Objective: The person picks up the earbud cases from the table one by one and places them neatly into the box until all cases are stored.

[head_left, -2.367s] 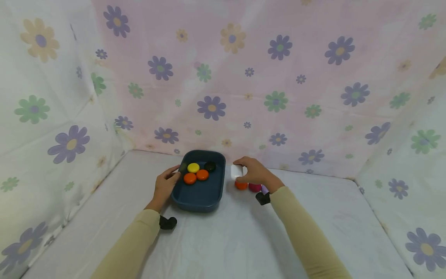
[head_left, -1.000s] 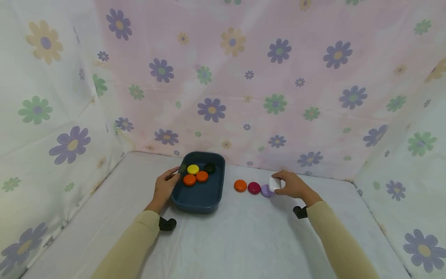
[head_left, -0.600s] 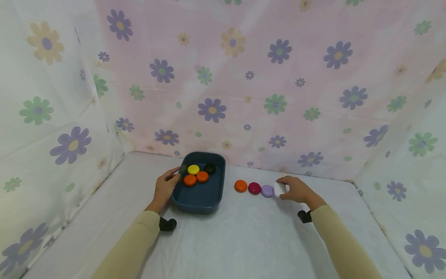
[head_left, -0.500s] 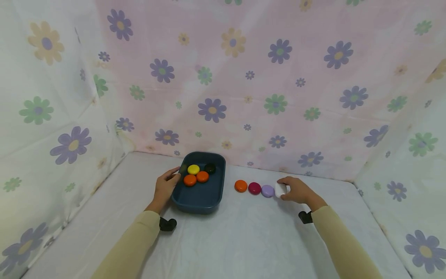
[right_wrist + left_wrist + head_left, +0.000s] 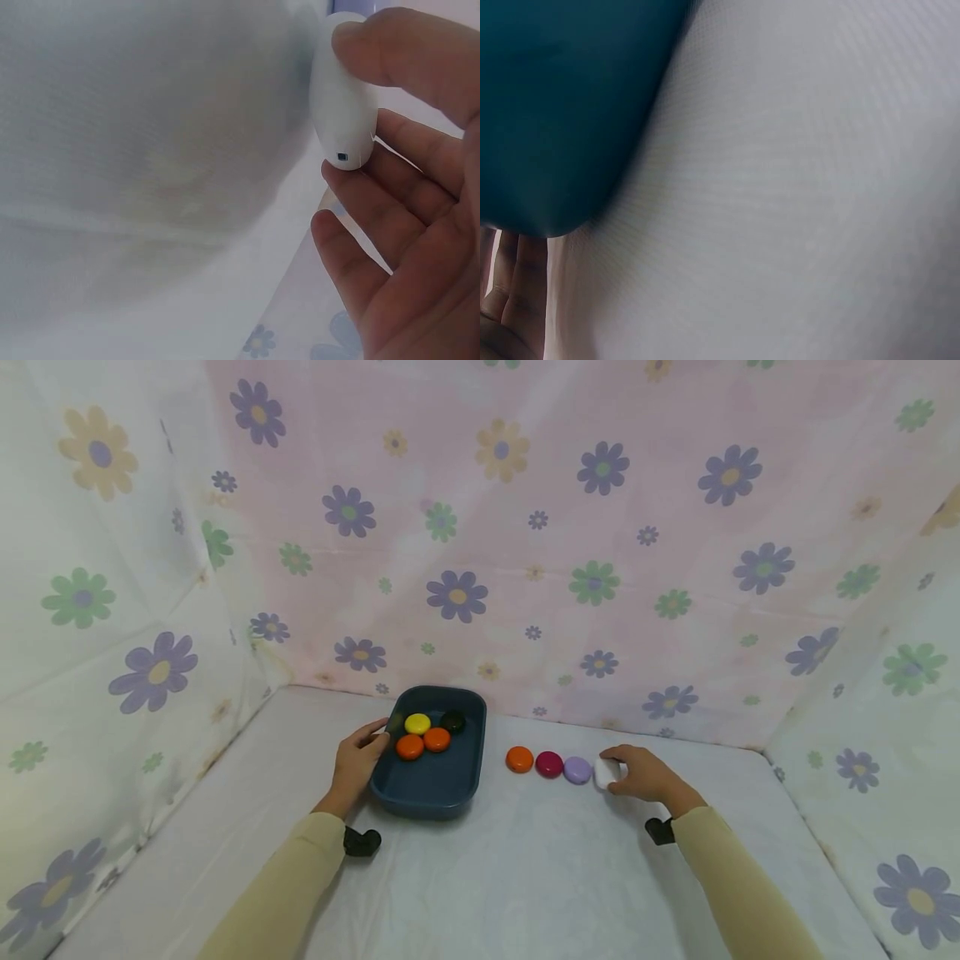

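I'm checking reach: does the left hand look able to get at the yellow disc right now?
Probably yes: the left hand is at the side of the tray, and the yellow disc lies uncovered inside, nearby.

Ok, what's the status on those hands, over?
Right hand: pinching white piece beside lilac piece. Left hand: against side of blue tray. Nothing visibly in the way.
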Tool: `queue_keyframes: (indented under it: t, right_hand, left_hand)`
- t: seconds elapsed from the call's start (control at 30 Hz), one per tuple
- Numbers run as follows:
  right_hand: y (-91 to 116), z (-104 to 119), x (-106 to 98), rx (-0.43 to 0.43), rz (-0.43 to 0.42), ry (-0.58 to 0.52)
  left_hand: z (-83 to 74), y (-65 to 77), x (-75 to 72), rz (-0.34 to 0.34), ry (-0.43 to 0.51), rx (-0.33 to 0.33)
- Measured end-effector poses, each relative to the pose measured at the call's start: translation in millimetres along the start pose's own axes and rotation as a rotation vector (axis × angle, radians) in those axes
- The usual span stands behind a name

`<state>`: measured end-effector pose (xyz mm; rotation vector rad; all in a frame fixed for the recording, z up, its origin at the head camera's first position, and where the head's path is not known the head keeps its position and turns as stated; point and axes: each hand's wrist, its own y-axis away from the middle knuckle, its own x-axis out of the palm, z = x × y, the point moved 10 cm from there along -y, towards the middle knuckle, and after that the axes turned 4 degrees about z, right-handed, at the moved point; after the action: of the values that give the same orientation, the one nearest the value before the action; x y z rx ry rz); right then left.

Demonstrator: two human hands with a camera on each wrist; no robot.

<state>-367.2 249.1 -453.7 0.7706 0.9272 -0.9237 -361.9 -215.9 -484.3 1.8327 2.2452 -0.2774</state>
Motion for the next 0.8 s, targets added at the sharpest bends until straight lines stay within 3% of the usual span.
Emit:
queue_keyframes:
  t: [0.57, 0.8]
  right_hand:
    - [-0.9, -2.8, 6.1, -0.045, -0.024, -0.013]
    - [0.6, -2.2, 8.5, 0.001, -0.005, -0.068]
  left_hand:
    - [-3.2, 1.1, -0.2, -0.007, -0.014, 0.011]
    - [-1.5, 1.0, -0.5, -0.005, -0.007, -0.001]
